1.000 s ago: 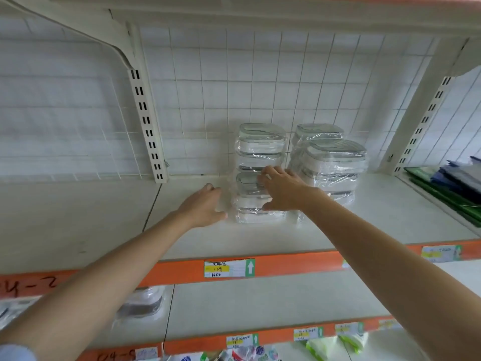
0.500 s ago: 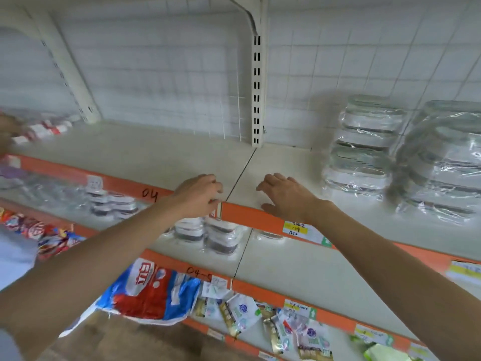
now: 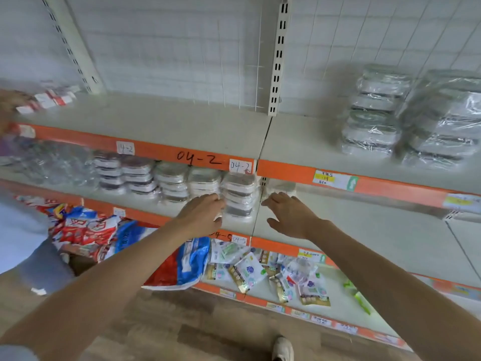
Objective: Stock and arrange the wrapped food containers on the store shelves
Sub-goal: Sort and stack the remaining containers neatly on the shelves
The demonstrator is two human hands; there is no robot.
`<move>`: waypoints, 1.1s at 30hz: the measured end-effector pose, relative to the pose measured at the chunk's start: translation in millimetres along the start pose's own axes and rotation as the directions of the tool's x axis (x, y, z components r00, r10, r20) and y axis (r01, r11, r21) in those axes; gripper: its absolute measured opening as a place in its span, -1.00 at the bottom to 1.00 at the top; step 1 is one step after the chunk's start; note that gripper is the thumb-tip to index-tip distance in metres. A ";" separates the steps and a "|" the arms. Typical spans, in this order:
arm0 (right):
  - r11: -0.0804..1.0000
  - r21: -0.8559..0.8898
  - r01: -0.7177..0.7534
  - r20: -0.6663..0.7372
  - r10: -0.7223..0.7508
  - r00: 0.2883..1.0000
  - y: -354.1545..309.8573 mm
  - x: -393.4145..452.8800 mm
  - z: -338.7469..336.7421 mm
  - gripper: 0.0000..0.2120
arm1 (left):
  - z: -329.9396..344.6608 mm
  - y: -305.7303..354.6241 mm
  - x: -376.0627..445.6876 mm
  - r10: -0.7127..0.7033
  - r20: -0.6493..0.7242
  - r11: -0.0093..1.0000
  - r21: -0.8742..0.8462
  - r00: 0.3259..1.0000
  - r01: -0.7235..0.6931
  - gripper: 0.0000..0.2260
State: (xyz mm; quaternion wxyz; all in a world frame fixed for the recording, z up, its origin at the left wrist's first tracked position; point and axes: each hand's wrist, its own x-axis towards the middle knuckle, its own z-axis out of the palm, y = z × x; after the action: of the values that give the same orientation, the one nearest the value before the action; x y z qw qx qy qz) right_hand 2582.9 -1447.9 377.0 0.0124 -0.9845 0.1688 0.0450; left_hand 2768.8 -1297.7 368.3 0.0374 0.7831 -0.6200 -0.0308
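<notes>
On the middle shelf (image 3: 351, 230), under the orange rail marked 04-2, both hands reach for the end stack of wrapped containers (image 3: 238, 195). Left hand (image 3: 201, 216) is at the stack's near left side, fingers bent against the wrap; whether it grips or only touches, cannot tell. Right hand (image 3: 289, 216) is spread wide, thumb out, just right of the stack, holding nothing.

Step in hand, by my reading: picking up the next stack from the row of wrapped stacks (image 3: 145, 178) on this shelf, likely bound for the top shelf (image 3: 182, 126), where two taller piles of containers (image 3: 374, 110) sit at the right. Next move calls for closing both palms on opposite sides of the stack and lifting it level, clear of the rail above; the film looks slippery, so squeeze evenly.

Surroundings: pale metal shelving with slotted uprights (image 3: 277, 56) and a white wire grid back. Small sachets (image 3: 247, 272) and a red-and-blue bag (image 3: 182, 267) on the shelf below. Wood-look floor, one white shoe (image 3: 283, 349). Blurred second person at far left.
</notes>
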 end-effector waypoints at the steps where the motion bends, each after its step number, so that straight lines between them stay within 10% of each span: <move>1: 1.000 0.003 -0.022 0.026 0.022 0.999 -3.2 -6.8 5.4 -0.52 | 3.7 -0.9 -4.6 -0.008 0.013 1.000 -0.017 1.000 0.008 -0.71; 17: 0.951 0.142 -0.273 0.130 0.256 0.958 43.3 -0.1 87.5 -0.43 | 61.6 26.6 48.3 0.038 0.109 0.991 -0.130 0.993 -0.023 -0.61; 33: 0.924 0.121 -0.364 -0.112 0.377 0.919 214.1 204.8 238.0 0.02 | 281.8 24.9 254.9 -0.055 -0.171 0.958 -0.286 0.984 0.004 -0.55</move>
State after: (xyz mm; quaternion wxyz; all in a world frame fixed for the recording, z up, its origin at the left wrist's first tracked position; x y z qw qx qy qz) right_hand 2683.6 -1708.1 119.0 0.0407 -0.9337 0.3546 -0.0274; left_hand 2776.4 -1557.2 89.8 0.2040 0.7784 -0.5915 -0.0506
